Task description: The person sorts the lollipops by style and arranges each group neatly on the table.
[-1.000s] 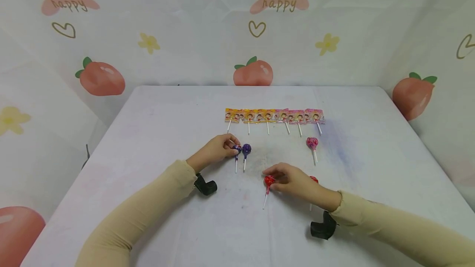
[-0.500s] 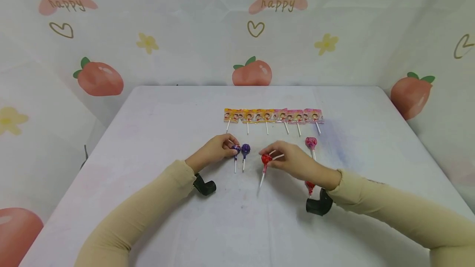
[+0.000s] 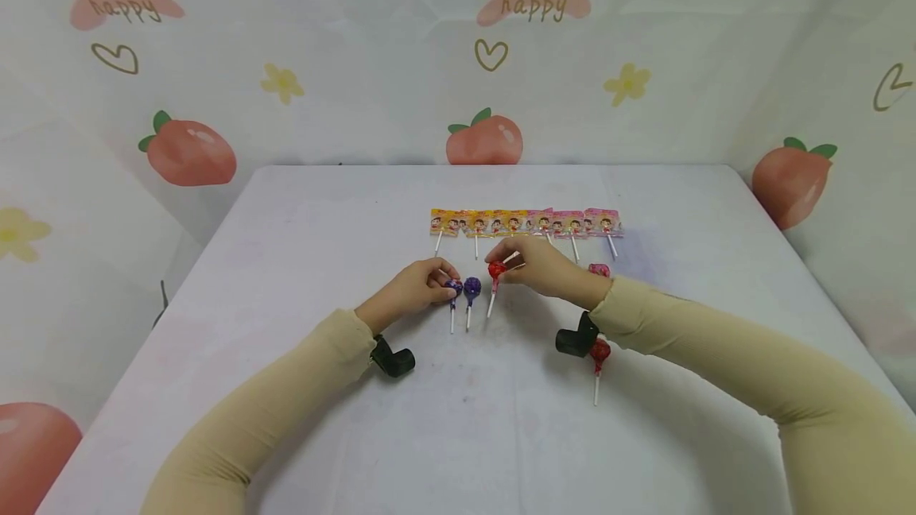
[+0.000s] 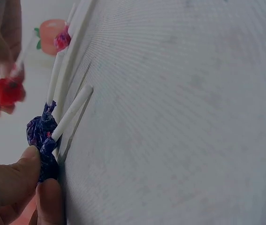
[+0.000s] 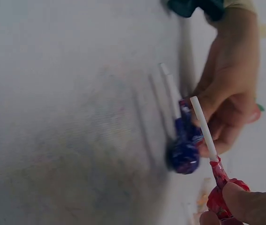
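Observation:
Two purple-wrapped lollipops lie side by side near the middle of the table, sticks toward the near edge. My left hand (image 3: 411, 290) pinches the head of the left purple lollipop (image 4: 48, 164) between thumb and fingers. Just right of it lies the second purple lollipop (image 3: 472, 288), touched by no hand in the head view. My right hand (image 3: 547, 267) holds a red lollipop (image 3: 497, 269) by its wrapped head, a little to the right of the purple pair. The red lollipop's white stick (image 5: 203, 126) points free of the fingers in the right wrist view.
Flat-wrapped lollipops in yellow (image 3: 479, 222) and pink (image 3: 605, 221) packets form a row behind the hands. Another red lollipop (image 3: 599, 351) lies under the right forearm. A pink lollipop (image 3: 599, 269) is mostly hidden by the right sleeve.
My right hand has carried the red lollipop away from the near edge and leftward, up beside the purple pair. The left hand has stayed on its purple lollipop.

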`<state>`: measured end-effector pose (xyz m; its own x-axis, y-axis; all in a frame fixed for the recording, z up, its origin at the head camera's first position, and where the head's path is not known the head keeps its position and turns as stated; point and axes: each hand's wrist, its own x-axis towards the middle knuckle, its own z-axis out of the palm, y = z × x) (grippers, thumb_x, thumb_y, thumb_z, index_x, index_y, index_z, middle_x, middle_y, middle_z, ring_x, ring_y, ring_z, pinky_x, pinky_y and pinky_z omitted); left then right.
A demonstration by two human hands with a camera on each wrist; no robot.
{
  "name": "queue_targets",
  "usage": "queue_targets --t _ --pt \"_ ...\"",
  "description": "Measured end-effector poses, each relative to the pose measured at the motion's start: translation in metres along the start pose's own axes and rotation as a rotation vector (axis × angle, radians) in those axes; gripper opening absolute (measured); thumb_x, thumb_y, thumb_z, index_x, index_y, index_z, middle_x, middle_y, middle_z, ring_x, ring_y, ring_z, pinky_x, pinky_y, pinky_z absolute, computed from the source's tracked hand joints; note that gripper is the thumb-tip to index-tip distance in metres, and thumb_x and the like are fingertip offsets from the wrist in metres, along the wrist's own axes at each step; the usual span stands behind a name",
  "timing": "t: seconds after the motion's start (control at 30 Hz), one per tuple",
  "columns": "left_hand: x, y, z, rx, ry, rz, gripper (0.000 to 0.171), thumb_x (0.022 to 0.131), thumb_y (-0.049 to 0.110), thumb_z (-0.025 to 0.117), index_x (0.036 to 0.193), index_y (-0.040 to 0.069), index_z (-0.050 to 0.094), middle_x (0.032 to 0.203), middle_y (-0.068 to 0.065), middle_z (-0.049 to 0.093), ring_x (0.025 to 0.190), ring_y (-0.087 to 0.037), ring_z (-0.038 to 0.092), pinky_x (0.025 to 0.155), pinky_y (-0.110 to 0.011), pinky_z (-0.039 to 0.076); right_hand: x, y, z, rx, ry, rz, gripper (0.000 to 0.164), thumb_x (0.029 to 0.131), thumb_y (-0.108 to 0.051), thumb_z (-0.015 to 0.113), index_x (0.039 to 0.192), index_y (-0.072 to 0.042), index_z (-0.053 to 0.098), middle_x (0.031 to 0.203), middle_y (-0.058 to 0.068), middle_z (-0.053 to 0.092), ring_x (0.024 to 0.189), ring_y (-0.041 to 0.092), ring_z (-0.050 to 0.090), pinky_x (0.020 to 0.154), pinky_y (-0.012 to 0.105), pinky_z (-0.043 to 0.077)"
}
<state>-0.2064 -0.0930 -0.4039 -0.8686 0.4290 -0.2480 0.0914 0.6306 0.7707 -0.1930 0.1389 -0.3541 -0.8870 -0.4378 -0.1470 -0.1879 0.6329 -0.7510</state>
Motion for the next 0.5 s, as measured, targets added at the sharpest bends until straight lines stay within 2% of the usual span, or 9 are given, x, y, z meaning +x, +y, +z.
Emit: queue_targets --t 0.17,0.5 --pt "0.000 -0.001 -0.001 -0.010 0.000 0.003 0.020 0.090 0.011 0.068 0.109 0.006 0.062 0.096 -0.008 0.060 0.079 -0.013 0.053 0.069 -0.022 0.044 0.012 0.009 0.009 -0.029 -0.043 0.075 0.027 0.087 0.000 0.068 0.114 -0.003 0.066 0.117 0.014 0.065 0.111 0.031 0.062 0.094 0.040 0.050" --pt "0.001 -0.001 -0.001 -0.014 -0.006 0.007 0.021 0.090 0.011 0.068 0.109 0.005 0.062 0.096 -0.008 0.061 0.080 -0.013 0.054 0.070 -0.023 0.044 0.021 0.012 0.018 -0.056 -0.076 0.078 0.027 0.086 0.000 0.069 0.114 -0.002 0.067 0.115 0.014 0.066 0.111 0.029 0.062 0.095 0.040 0.049"
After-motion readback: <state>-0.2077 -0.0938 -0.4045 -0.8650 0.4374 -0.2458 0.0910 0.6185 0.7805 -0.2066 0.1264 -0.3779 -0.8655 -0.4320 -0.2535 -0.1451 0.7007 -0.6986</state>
